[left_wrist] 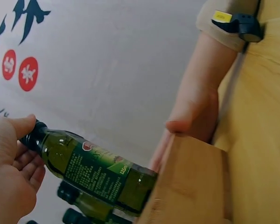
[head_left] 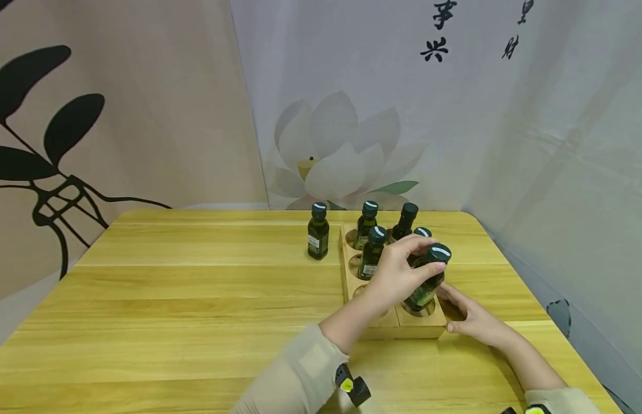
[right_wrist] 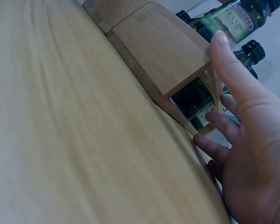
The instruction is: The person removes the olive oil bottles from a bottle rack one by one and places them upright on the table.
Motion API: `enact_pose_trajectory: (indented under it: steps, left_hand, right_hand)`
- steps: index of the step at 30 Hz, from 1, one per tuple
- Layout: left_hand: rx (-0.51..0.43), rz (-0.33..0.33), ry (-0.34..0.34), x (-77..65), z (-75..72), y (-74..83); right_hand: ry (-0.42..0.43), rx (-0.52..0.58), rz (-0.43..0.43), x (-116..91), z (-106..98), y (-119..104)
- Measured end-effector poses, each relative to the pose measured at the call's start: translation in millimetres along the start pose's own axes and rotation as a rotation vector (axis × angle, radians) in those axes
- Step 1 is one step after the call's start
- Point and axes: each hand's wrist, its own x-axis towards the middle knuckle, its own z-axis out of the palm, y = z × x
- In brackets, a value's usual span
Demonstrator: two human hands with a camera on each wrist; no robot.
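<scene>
My left hand [head_left: 396, 273] grips a dark green glass bottle [head_left: 424, 290] by its neck and cap. The bottle leans, its base at the front right round hole of a wooden rack [head_left: 414, 332]; whether the base is inside the hole I cannot tell. In the left wrist view, the bottle's green label [left_wrist: 98, 170] faces the camera. Beside the rack's right end is my right hand [head_left: 473, 316], fingers spread and loosely bent. From the right wrist, its thumb [right_wrist: 221, 44] appears by the rack's corner and its fingertips near the side opening.
In the rack stand several similar bottles, among them a back left bottle [head_left: 367, 224], a middle left bottle [head_left: 373, 253] and a back right bottle [head_left: 405, 221] that tilts. A single bottle [head_left: 318, 231] stands on the wooden table [head_left: 197, 310] left of the rack. Behind hangs a printed curtain [head_left: 352, 69].
</scene>
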Motion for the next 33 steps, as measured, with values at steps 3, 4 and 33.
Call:
enact_pose_trajectory:
  steps: [3, 4, 33]
  left_hand:
    - [-0.01, 0.017, 0.012, 2.2, -5.6, 5.3]
    - [-0.013, 0.022, 0.015, 3.0, -7.4, 6.6]
    - [0.038, 0.156, 0.136, -6.2, -80.7, 28.7]
  right_hand:
    - [-0.007, 0.012, -0.006, 0.4, 0.0, 0.2]
    - [-0.009, 0.013, -0.011, 0.6, 0.0, 0.3]
    - [-0.011, 0.0, -0.07, 3.7, 0.7, 5.3]
